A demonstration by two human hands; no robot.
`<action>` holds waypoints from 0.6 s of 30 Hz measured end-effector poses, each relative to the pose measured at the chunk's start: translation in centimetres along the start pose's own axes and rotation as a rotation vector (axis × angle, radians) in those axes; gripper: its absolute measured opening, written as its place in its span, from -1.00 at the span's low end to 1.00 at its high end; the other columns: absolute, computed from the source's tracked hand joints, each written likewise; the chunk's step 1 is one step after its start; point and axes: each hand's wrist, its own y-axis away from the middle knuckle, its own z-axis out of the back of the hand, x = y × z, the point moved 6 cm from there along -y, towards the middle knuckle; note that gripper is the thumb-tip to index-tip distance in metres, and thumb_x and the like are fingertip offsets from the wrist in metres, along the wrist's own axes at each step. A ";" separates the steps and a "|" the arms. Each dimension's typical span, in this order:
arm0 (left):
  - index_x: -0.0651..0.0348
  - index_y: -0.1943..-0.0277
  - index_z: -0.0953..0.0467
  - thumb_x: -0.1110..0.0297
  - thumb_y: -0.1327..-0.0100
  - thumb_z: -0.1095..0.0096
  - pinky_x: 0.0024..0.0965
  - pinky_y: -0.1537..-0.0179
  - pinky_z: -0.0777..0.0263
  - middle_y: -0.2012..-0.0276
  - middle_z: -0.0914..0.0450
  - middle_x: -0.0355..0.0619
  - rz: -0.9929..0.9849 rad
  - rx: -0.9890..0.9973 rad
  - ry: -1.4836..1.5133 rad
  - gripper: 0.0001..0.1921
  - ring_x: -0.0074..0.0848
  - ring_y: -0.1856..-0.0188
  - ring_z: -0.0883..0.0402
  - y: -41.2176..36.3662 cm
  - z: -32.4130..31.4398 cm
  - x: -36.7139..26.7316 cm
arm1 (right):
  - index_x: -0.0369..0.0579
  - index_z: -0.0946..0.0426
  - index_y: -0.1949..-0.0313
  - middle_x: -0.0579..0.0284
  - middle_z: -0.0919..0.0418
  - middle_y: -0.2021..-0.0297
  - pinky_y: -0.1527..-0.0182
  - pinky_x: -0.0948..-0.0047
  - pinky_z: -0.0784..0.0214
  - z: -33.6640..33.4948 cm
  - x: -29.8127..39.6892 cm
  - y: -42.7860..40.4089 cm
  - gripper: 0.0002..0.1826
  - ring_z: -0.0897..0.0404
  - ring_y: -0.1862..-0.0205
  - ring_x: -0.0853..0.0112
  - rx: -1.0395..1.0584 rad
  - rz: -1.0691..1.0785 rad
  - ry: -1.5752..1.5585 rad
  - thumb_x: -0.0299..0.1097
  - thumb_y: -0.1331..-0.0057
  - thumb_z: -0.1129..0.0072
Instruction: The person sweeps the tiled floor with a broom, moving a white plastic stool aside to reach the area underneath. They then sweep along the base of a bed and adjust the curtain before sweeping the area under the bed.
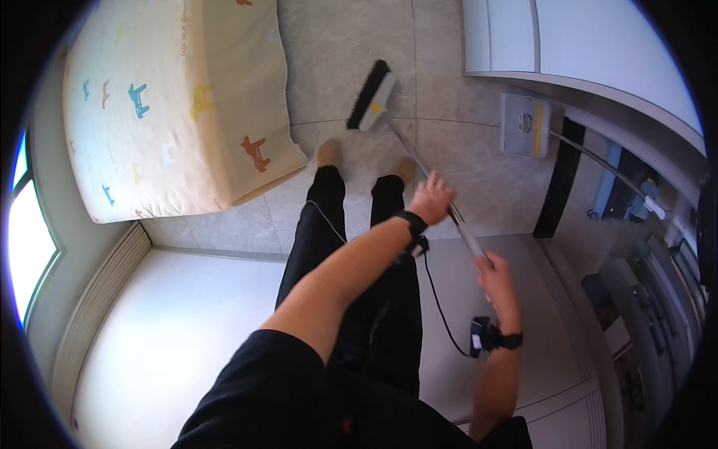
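My left hand (432, 198) grips the metal handle (408, 146) of a broom about midway along its length. Higher up, close to the handle's top end, my right hand (497, 280) is closed around it. The broom's head (372, 96), white and grey with black bristles and a yellow patch, rests on the tiled floor (336, 50) just beyond my feet. Its bristles face left, towards the covered bed. A long-handled dustpan (524, 126) stands apart from the broom on the right, below a white cabinet.
A bed with an animal-print cover (151, 112) hangs low on the left. White cabinets (594, 39) project at upper right. A dark strip (559, 177) crosses the floor at a doorway. A black cable (440, 303) runs to a device on my right wrist.
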 end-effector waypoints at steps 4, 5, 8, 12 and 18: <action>0.16 0.14 -0.46 0.26 0.02 -0.32 0.00 -0.13 -0.18 0.07 -0.43 0.06 -0.078 -0.071 0.097 -0.63 -0.04 -0.23 -0.22 1.0 0.2 -8.5 | -0.29 -0.48 0.26 0.40 -0.25 0.70 0.59 0.56 -0.09 5.0 -2.6 5.2 -0.77 -0.24 0.66 0.64 0.040 -0.073 -0.110 -0.34 -0.30 0.01; 0.17 0.16 -0.47 0.30 0.03 -0.31 -0.02 -0.14 -0.16 0.09 -0.43 0.05 -0.093 -0.078 0.119 -0.66 -0.08 -0.21 -0.25 1.5 1.2 -9.4 | -0.29 -0.48 0.26 0.40 -0.25 0.70 0.59 0.56 -0.09 5.8 -2.4 5.8 -0.77 -0.24 0.66 0.64 0.037 -0.079 -0.114 -0.34 -0.30 0.01; 0.17 0.23 -0.46 0.40 0.07 -0.26 -0.05 -0.11 -0.17 0.15 -0.43 0.03 -0.020 -0.209 0.162 -0.72 -0.13 -0.12 -0.31 4.0 3.6 -7.8 | -0.27 -0.45 0.33 0.40 -0.27 0.69 0.58 0.53 -0.09 5.2 -0.7 6.1 -0.79 -0.25 0.64 0.63 0.127 -0.082 -0.097 -0.34 -0.30 0.00; 0.19 0.34 -0.40 0.57 0.17 -0.15 -0.09 0.15 -0.30 0.26 -0.42 0.03 0.175 -0.398 0.189 -0.76 -0.08 0.12 -0.41 7.5 4.9 2.3 | -0.21 -0.40 0.42 0.33 -0.27 0.69 0.54 0.44 -0.15 -1.5 5.4 0.6 -0.81 -0.27 0.62 0.55 0.235 0.355 0.140 -0.34 -0.27 -0.03; 0.28 0.13 -0.35 0.63 0.14 -0.10 -0.10 -0.04 -0.25 0.10 -0.36 0.17 0.343 -0.566 0.329 -0.61 0.06 -0.01 -0.31 11.8 1.8 19.7 | -0.19 -0.58 0.36 -0.15 -0.57 0.41 0.26 0.10 -0.41 -14.9 15.7 -5.2 -0.77 -0.57 0.33 -0.02 0.137 0.517 0.509 -0.28 -0.13 -0.08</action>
